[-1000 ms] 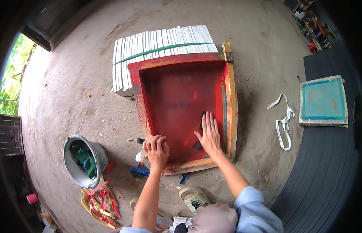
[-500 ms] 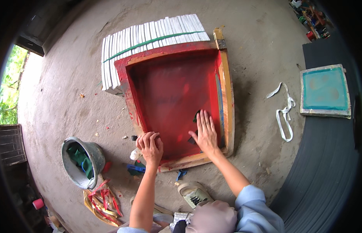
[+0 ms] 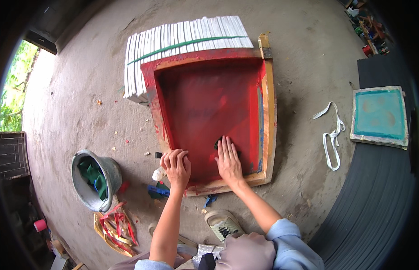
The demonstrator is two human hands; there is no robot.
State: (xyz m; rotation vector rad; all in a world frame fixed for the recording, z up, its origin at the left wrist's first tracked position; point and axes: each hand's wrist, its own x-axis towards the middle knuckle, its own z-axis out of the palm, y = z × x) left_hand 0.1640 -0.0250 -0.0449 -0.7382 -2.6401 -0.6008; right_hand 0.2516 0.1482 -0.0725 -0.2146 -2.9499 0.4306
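Observation:
A wooden screen-printing frame with red-stained sides lies before me, its dark red mesh framed by raised walls. At the near left corner, my left hand curls its fingers over the frame's edge. My right hand lies flat on the near part of the mesh, fingers straight and together. Beneath it, a small dark cloth or pad shows at the fingertips; most of it is covered by the hand.
Behind the frame stands a strapped row of white slabs. A bucket with green cloth sits left, near a white bottle, a blue tool and red-yellow strips. Rightward lie a white strap and a teal screen.
My right hand has slid left across the mesh with the dark piece under it. The left hand stays on the frame's edge. The whole view has shifted slightly.

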